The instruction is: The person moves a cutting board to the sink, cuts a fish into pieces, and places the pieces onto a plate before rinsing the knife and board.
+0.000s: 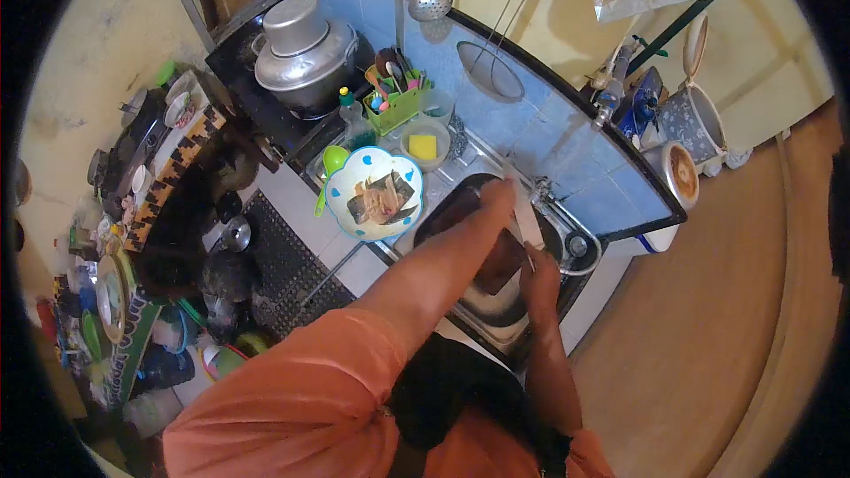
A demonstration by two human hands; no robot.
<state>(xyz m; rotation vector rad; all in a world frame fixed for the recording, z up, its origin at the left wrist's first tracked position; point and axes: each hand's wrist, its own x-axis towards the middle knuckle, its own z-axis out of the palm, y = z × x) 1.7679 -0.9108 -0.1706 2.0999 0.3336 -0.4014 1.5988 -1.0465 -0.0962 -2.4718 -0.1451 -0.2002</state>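
The basin of the sink is largely hidden by the left forearm and by a dark item, whose kind cannot be determined. Over the sink, the left hand is blurred. The grip of the right hand is concealed at the item's edge. The clutter far left of the sink is too small to be identified.

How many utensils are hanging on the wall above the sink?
2: a metal slotted ladle at the top of the blue tiles, and a round wire strainer lower, to its right. Others may be hidden.
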